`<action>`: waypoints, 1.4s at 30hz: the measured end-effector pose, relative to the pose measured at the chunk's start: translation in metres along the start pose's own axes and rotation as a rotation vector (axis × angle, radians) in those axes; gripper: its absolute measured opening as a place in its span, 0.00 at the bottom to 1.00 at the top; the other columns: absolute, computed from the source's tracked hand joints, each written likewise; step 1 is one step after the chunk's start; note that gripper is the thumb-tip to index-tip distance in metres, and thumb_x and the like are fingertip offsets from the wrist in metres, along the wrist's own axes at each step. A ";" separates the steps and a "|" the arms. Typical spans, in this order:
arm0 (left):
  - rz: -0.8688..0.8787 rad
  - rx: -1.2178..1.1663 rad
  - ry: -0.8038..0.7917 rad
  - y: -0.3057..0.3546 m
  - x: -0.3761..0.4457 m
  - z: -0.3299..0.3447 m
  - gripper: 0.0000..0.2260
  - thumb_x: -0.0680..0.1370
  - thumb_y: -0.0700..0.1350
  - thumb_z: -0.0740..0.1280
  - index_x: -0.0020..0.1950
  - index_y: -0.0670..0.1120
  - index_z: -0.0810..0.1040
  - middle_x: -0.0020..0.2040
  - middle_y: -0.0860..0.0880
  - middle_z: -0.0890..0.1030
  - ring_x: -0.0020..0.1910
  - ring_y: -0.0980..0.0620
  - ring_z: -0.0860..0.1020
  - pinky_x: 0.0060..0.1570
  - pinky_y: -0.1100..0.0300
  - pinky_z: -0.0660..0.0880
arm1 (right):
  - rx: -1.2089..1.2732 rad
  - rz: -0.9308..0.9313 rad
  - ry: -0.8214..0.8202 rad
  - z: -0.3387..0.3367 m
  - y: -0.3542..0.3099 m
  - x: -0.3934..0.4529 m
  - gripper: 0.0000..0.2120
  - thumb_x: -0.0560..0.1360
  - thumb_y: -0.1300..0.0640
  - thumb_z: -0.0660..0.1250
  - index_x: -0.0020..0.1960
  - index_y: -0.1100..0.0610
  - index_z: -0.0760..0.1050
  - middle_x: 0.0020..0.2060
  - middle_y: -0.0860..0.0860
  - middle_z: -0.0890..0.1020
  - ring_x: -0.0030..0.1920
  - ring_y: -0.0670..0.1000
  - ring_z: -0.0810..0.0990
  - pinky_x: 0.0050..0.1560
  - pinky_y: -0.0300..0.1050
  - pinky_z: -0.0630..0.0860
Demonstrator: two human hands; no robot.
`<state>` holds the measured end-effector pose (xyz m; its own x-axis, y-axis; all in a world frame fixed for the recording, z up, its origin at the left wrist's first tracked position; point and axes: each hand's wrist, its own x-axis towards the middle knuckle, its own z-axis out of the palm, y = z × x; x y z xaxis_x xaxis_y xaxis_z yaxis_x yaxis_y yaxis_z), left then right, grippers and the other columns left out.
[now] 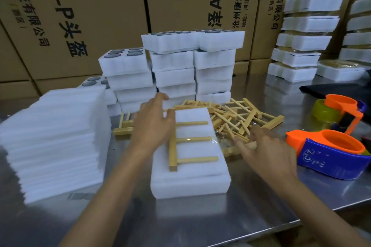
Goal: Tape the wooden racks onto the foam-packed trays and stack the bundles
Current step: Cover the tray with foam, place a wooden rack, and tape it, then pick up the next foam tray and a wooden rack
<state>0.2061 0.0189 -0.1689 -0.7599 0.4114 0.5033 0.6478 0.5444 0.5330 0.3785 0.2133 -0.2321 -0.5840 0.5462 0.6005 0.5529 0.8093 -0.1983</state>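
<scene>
On the tray (190, 178), the rack (181, 142) lies untaped; the left hand (154, 124) rests open beside it, the right hand (267, 150) half-curled, empty: a nudge could shift it

Bench in front of me: stainless steel table (200, 216), scuffed, reflective. Behind it, a wall of brown cardboard cartons (90, 16) w/ black printed Chinese text and part codes, several turned sideways, stacked well above bench level. Far right on the bench, a dark cloth or bag (331, 89), flat, partly cut off by the view edge; can't tell which. At my left, a tall stack of loose white foam sheets (54, 142), edges roughly aligned, resting directly on the steel. A faint reflection of cartons shows in the bench surface near the front edge.
</scene>
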 end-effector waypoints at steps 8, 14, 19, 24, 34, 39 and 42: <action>-0.511 -0.423 -0.354 -0.050 -0.051 0.003 0.19 0.78 0.68 0.57 0.58 0.58 0.75 0.62 0.62 0.73 0.65 0.56 0.72 0.64 0.57 0.63 | -0.158 -0.110 -0.012 0.002 -0.039 -0.007 0.23 0.75 0.34 0.54 0.45 0.55 0.69 0.41 0.52 0.74 0.44 0.57 0.75 0.37 0.49 0.66; -0.570 -0.949 -0.325 -0.037 -0.071 0.009 0.31 0.64 0.71 0.73 0.65 0.63 0.76 0.60 0.61 0.82 0.61 0.57 0.80 0.64 0.49 0.73 | -0.047 -0.043 -0.101 0.001 -0.045 -0.015 0.19 0.74 0.38 0.54 0.47 0.53 0.68 0.43 0.50 0.68 0.46 0.55 0.72 0.36 0.47 0.64; -0.573 -1.208 -0.190 -0.036 -0.070 -0.014 0.32 0.63 0.56 0.81 0.64 0.55 0.76 0.57 0.50 0.85 0.54 0.47 0.84 0.52 0.45 0.80 | 0.333 0.120 -0.145 -0.002 -0.057 -0.021 0.12 0.77 0.39 0.61 0.47 0.47 0.70 0.47 0.46 0.68 0.49 0.49 0.70 0.39 0.46 0.68; -0.568 -1.378 -0.134 -0.035 -0.065 -0.035 0.29 0.69 0.51 0.75 0.69 0.50 0.75 0.58 0.45 0.84 0.55 0.44 0.84 0.43 0.50 0.83 | 1.375 0.404 -0.506 -0.024 -0.101 -0.018 0.17 0.83 0.44 0.54 0.47 0.37 0.81 0.45 0.38 0.84 0.48 0.39 0.82 0.47 0.41 0.74; -0.454 -1.298 0.036 -0.032 -0.044 -0.083 0.30 0.68 0.55 0.76 0.68 0.49 0.76 0.56 0.47 0.85 0.52 0.49 0.85 0.46 0.53 0.82 | 2.038 0.394 -0.896 -0.050 -0.139 0.002 0.22 0.77 0.35 0.59 0.60 0.45 0.81 0.63 0.51 0.81 0.63 0.53 0.79 0.57 0.51 0.79; -0.336 -1.437 -0.161 -0.039 -0.033 -0.117 0.21 0.78 0.59 0.67 0.66 0.51 0.80 0.64 0.46 0.81 0.64 0.45 0.79 0.59 0.49 0.78 | 2.207 0.356 -0.782 -0.050 -0.173 0.019 0.22 0.78 0.36 0.60 0.64 0.46 0.79 0.63 0.53 0.80 0.63 0.55 0.79 0.56 0.55 0.79; -0.292 -1.488 -0.122 -0.048 -0.035 -0.136 0.27 0.78 0.62 0.66 0.72 0.47 0.75 0.69 0.44 0.77 0.68 0.45 0.75 0.61 0.50 0.75 | 2.308 0.310 -0.780 -0.049 -0.199 0.025 0.23 0.78 0.35 0.59 0.62 0.47 0.81 0.62 0.52 0.81 0.61 0.54 0.81 0.53 0.52 0.80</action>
<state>0.2090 -0.1207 -0.1196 -0.8187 0.5196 0.2445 -0.1136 -0.5638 0.8181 0.2823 0.0553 -0.1396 -0.9561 0.1582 0.2466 -0.2847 -0.7009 -0.6540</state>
